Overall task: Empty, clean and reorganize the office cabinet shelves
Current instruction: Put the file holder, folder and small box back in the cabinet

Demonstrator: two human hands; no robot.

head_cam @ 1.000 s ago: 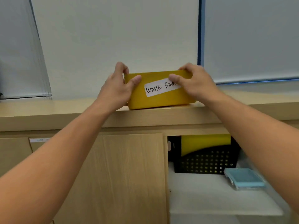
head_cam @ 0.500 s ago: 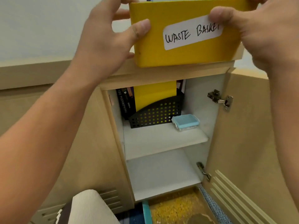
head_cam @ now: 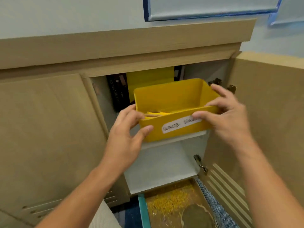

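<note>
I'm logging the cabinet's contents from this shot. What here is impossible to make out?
Head view only:
- White label on the yellow plastic bin: blurred, and its end is covered by the right hand.
- Bin contents: mostly hidden by its front wall.
- Upper shelf: largely blocked by the bin.
- Dark book spines: lettering too blurred to read.
- Left hand grips the bin's left end.

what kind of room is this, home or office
Probably an office. A low wood-look cabinet stands open, with dark binders upright on its upper shelf, and both hands hold a yellow bin with a handwritten label.
</note>
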